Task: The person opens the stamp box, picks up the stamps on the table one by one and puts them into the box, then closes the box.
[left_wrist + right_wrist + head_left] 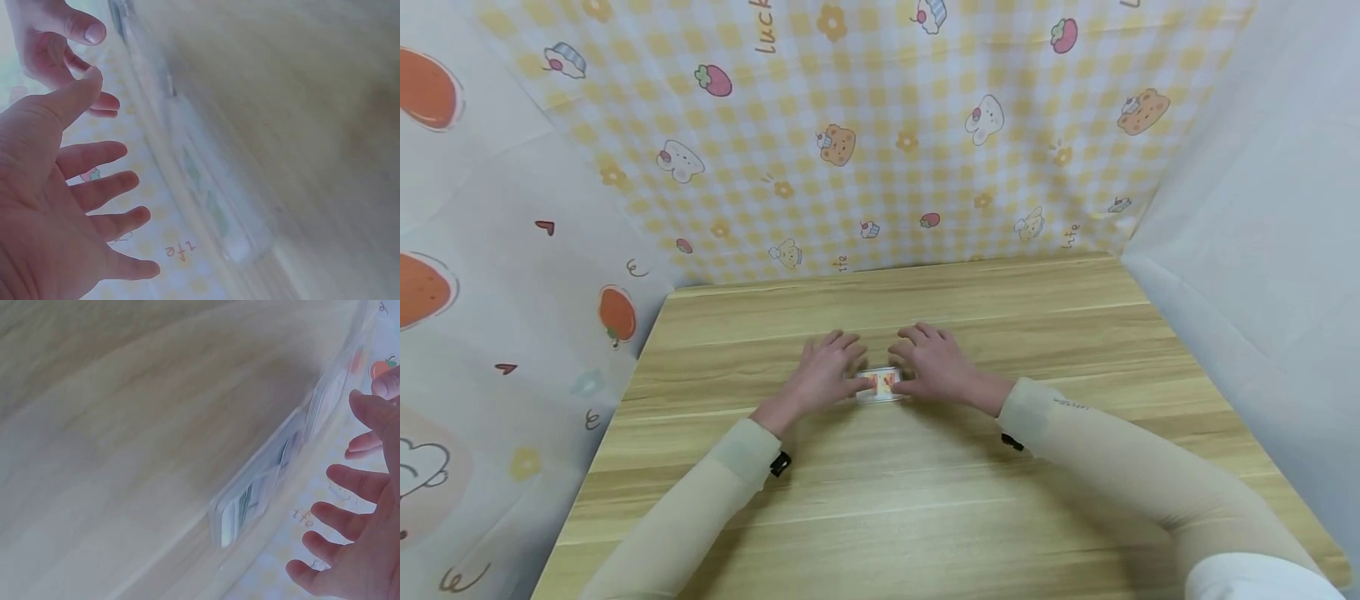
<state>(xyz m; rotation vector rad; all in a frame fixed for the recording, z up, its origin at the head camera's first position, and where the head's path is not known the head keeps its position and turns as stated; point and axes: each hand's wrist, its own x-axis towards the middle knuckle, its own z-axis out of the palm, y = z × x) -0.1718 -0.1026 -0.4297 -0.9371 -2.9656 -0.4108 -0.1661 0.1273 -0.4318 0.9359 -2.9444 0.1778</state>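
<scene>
A small flat clear plastic case (880, 396) with red and orange pictures in it lies on the wooden table, between the two hands. My left hand (826, 372) is at its left end, fingers spread, with the thumb overlapping the case in the head view. On the other side my right hand (938, 367) mirrors it, thumb reaching over the right end. Seen from the left wrist, the case (212, 194) is blurred and stands apart from the palm. The right wrist view shows the clear case (250, 494) in two sections, with spread fingers beside it.
The wooden table (925, 517) extends around the hands on all sides. Behind it hangs a yellow checked curtain (887, 183) with cartoon prints. White cloth (1262, 250) borders the right side, and a printed white cloth (497, 317) the left.
</scene>
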